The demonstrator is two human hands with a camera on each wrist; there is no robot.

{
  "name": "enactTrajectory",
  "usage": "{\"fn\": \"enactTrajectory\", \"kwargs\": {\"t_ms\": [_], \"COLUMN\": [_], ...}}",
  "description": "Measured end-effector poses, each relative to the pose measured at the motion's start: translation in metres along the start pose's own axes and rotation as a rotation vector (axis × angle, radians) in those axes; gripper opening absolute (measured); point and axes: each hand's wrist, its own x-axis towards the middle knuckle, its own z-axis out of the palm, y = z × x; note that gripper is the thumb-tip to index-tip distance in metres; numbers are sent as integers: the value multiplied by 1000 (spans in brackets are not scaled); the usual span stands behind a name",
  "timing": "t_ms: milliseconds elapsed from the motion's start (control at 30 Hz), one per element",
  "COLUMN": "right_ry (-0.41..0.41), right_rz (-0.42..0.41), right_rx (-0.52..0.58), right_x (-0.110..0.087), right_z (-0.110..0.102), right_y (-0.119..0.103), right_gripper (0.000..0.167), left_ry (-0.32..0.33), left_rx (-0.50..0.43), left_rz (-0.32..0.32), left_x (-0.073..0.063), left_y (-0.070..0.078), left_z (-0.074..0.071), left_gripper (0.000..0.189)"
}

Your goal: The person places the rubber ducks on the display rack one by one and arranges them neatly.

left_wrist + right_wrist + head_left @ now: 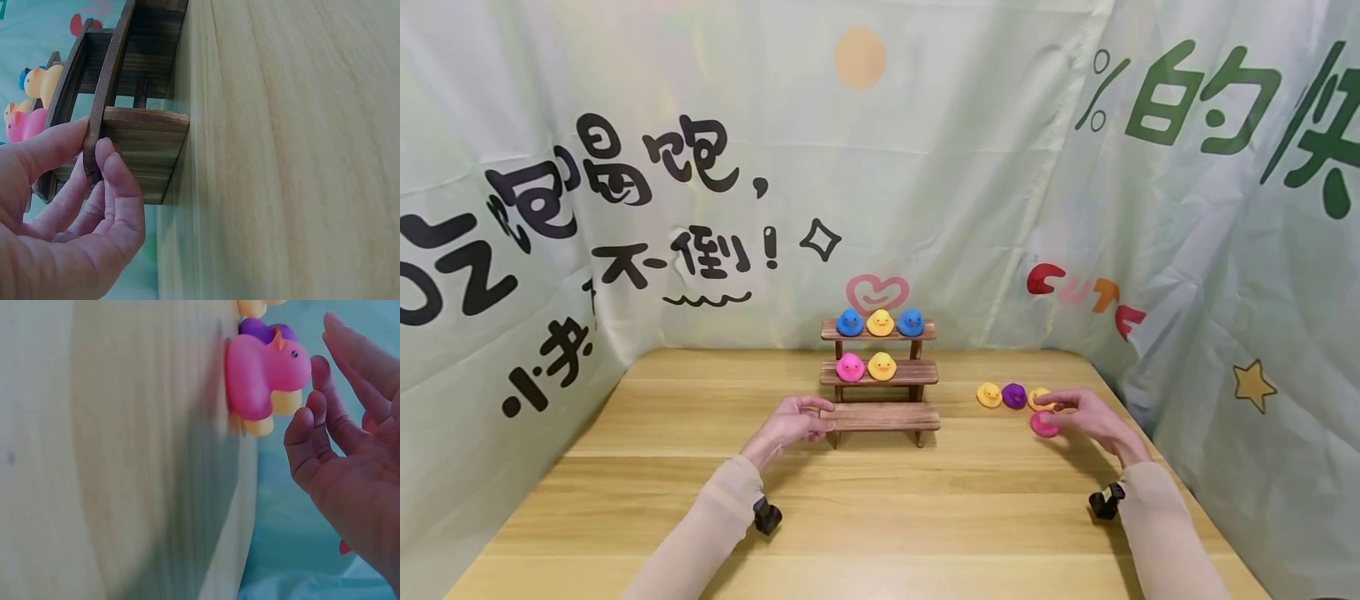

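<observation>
My left hand [786, 427] pinches the left end of the lowest board of a three-step wooden shelf [883, 416]; the left wrist view shows thumb and fingers on either side of the board [100, 94]. My right hand [1092, 418], fingers spread and holding nothing, hovers beside a pink rubber duck [250, 378] on the table. Close by sit a purple duck [1014, 396], a yellow duck [990, 395] and another yellow duck [1037, 396], partly hidden by the fingers.
On the top step stand a blue duck [850, 322], a yellow duck [880, 322] and another blue duck [911, 322]. The middle step holds a pink duck [850, 367] and a yellow duck [882, 366]. A printed curtain [955, 208] encloses the wooden table [880, 517] behind and at the sides.
</observation>
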Motion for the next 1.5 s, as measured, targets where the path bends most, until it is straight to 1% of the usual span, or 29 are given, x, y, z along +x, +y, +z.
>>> {"fn": "enactTrajectory", "kwargs": {"t_ms": [167, 267, 600, 767, 900, 1100, 1333, 1500], "right_ry": [-14, -11, -55, -51, -47, -46, -33, -50], "right_rz": [-15, -7, 12, 9, 4, 5, 47, 29], "right_rx": [-23, -13, 9, -24, -31, -28, -54, -45], "right_x": [1, 1, 4, 8, 9, 10, 7, 7], "right_z": [0, 0, 2, 4, 5, 4, 5, 7], "right_y": [5, 7, 12, 13, 12, 11, 9, 2], "right_gripper": [50, 50, 50, 46, 44, 45, 51, 51], "left_ry": [4, 6, 11, 17, 14, 11, 2, 15], "left_rx": [-1, 1, 3, 3, 6, 19, 32, 27], "left_rz": [-2, 2, 17, 10, 6, 2, 8, 12], "left_x": [-1, -2, -3, -1, -1, 0, 1, 0], "left_y": [1, 2, 2, 1, 2, 4, 6, 4], "left_z": [-1, -1, 0, -1, -1, -2, -1, 0], "left_gripper": [38, 38, 38, 38, 38, 38, 38, 36]}}
